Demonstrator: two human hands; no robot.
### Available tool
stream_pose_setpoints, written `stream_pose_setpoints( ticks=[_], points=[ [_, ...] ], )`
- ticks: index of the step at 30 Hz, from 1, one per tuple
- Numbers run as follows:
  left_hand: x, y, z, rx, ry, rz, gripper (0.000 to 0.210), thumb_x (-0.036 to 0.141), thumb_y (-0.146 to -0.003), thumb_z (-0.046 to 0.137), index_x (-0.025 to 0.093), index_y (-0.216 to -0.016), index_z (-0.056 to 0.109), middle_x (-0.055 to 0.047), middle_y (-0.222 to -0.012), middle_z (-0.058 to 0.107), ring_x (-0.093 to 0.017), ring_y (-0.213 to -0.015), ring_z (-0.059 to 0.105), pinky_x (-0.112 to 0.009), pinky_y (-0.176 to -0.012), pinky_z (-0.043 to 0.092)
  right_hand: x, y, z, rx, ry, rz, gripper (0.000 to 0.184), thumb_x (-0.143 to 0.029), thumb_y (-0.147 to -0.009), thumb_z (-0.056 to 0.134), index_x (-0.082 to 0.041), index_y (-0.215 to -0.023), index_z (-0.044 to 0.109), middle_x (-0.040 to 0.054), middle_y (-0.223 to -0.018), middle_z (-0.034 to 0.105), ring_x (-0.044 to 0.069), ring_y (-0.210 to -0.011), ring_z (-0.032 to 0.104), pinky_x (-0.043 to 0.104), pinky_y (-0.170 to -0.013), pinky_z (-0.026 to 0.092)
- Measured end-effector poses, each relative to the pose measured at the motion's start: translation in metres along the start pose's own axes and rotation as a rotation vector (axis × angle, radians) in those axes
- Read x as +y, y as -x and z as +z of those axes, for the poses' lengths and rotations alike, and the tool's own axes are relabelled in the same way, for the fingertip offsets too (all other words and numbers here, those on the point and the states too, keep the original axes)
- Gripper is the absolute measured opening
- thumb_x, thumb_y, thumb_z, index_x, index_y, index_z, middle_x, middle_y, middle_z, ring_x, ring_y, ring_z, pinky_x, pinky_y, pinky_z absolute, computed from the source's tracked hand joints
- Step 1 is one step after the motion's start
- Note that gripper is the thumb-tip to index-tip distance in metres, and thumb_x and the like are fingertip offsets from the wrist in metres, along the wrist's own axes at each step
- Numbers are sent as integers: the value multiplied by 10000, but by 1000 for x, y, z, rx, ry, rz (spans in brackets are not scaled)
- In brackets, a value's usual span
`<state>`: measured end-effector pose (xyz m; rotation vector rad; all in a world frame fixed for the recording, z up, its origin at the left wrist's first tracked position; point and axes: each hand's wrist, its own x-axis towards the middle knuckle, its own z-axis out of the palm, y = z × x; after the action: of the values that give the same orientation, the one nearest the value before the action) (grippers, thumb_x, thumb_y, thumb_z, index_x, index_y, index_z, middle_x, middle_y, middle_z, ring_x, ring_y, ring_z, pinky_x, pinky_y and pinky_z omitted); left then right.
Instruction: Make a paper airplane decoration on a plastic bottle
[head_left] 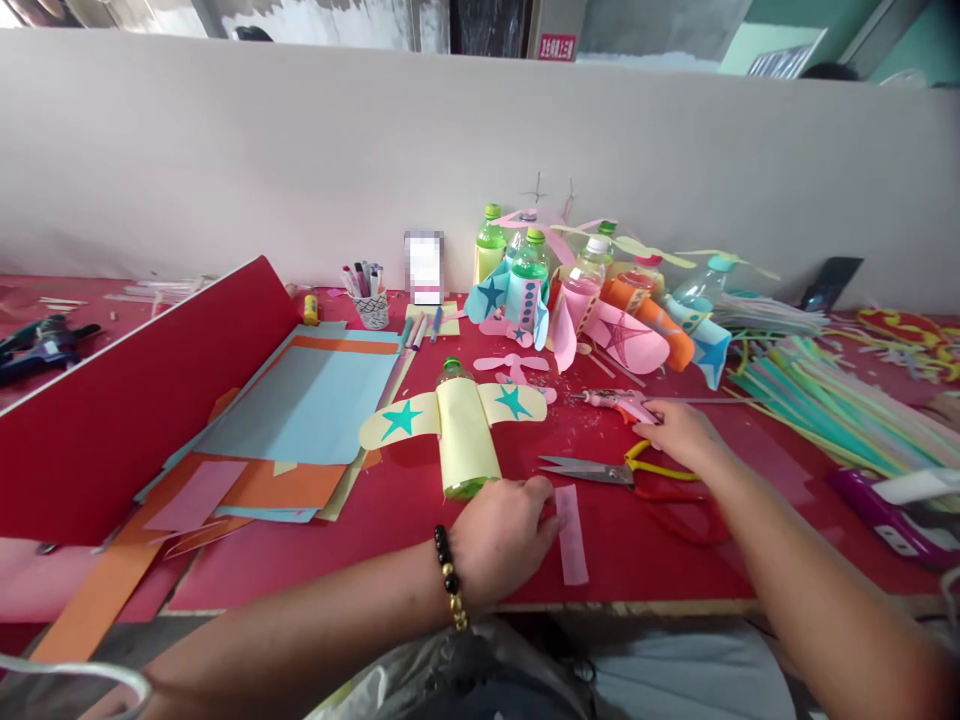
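My right hand grips the handle of a pink glue gun, whose nozzle points left over the red table. My left hand, with a beaded bracelet at the wrist, has its fingers bent together at the left edge of a pink paper strip. Just beyond it lies a green bottle wrapped in pale yellow paper, with two wings bearing teal stars. Scissors with yellow and red handles lie below the glue gun. A pink paper propeller lies behind the wrapped bottle.
Several finished bottle planes stand against the white partition. Paper sheets are stacked at left beside a red board. A pen cup and phone stand behind. Coloured strips and a purple device are at right.
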<state>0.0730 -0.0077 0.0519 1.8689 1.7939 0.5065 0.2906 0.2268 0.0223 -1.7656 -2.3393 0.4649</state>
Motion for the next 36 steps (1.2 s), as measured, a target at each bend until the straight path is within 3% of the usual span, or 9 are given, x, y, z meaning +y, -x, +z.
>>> stream_pose_setpoints(
  ticks=[4,7,10,15,20,24,27,32,36],
  points=[
    [1,14,5,61,-144,103,265,269,-917,511,157,-1157,508,-71,-1041,636,-198,-853,612,-306,-738,488,-12,-4,-6,-64,-120,61,35,-170,-620,642,-154,-651,637,-5,-479,545,139,-469,510,260,-498,305],
    [5,33,13,-12,-266,384,166,268,-946,461,176,-1054,547,-63,-1067,603,-198,-914,564,-319,-808,486,-21,8,-18,-108,-287,63,54,-211,-705,575,-164,-685,559,-21,-487,516,110,-450,481,253,-491,314],
    [5,46,26,-51,-391,578,287,296,-963,424,141,-1182,526,-109,-1230,550,-219,-1045,520,-333,-866,472,-30,31,-30,-142,-452,25,114,-280,-769,561,-178,-753,512,-25,-544,538,96,-489,489,234,-508,351],
    [-10,44,46,22,-498,697,363,263,-965,404,86,-1264,507,-150,-1276,544,-253,-1181,482,-387,-975,416,-38,79,-36,-184,-891,0,172,-238,-713,660,-145,-851,617,-26,-630,585,73,-542,489,187,-511,352],
    [-25,39,46,74,-527,665,418,302,-974,398,62,-1305,481,-147,-1321,529,-270,-1215,463,-417,-1054,351,-39,115,-31,-286,-1153,200,236,-262,-679,695,-148,-883,667,37,-713,676,126,-614,592,196,-558,443],
    [-26,38,39,16,-492,612,441,376,-959,439,71,-1269,513,-128,-1312,521,-268,-1180,469,-394,-1023,389,-39,129,-26,-448,-1160,153,198,-344,-785,680,-174,-885,668,51,-750,681,140,-653,603,204,-548,436],
    [-26,40,37,14,-478,595,360,325,-957,441,94,-1208,555,-112,-1257,539,-258,-1100,501,-391,-946,434,-34,134,-18,-492,-1078,85,241,-390,-808,662,-162,-886,661,50,-671,663,116,-541,537,205,-464,374],
    [-27,49,40,116,-543,643,337,220,-973,364,96,-1223,552,-124,-1254,533,-286,-1123,479,-461,-954,395,-26,142,-9,-465,-909,-25,222,-390,-792,692,-192,-818,595,8,-607,618,116,-530,510,222,-489,398],
    [-24,52,38,91,-570,605,328,213,-982,344,129,-1209,565,-115,-1274,522,-267,-1076,487,-453,-868,413,-29,157,-17,-381,-800,25,262,-427,-768,702,-203,-883,630,-17,-574,555,127,-514,478,241,-476,419]
  ],
)
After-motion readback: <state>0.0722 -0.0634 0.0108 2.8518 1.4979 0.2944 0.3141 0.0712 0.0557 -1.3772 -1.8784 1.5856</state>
